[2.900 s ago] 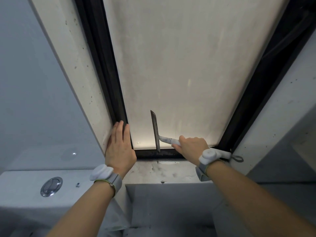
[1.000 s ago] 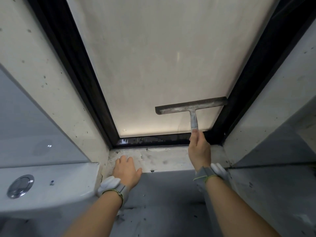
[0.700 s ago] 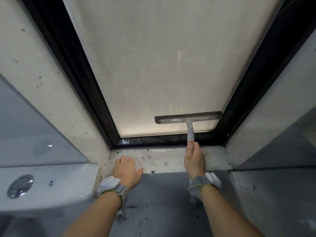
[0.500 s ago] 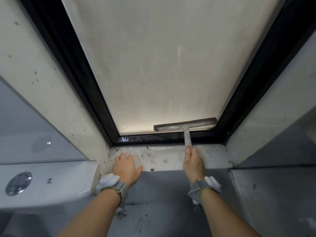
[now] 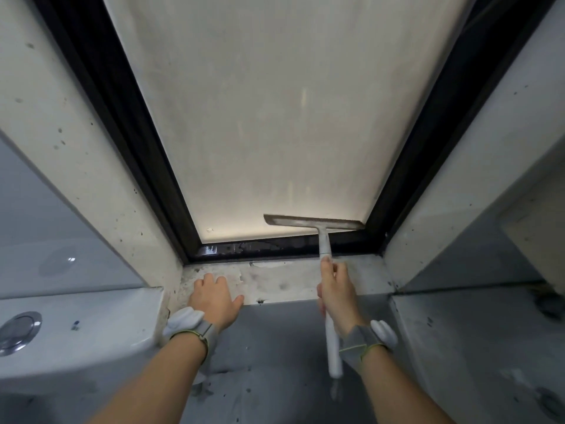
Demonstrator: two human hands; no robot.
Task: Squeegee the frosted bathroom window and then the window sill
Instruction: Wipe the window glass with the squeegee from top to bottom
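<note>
The frosted window pane [image 5: 275, 117] fills the upper middle, set in a black frame [image 5: 146, 166]. A white squeegee [image 5: 315, 222] lies with its blade horizontal against the bottom right of the glass, just above the lower frame bar. My right hand [image 5: 336, 293] grips its white handle, whose end sticks out below my wrist. My left hand [image 5: 215, 296] rests flat, fingers spread, on the left part of the stained pale window sill [image 5: 290, 280].
A white toilet cistern [image 5: 76, 328] with a chrome flush button [image 5: 16, 330] sits at lower left, next to the sill. Pale reveal walls flank the window on both sides. A grey tiled wall [image 5: 275, 362] drops below the sill.
The squeegee blade has slid down the right side of the glass to its bottom edge, my right hand dropping with it. My left hand has stayed on the sill.
</note>
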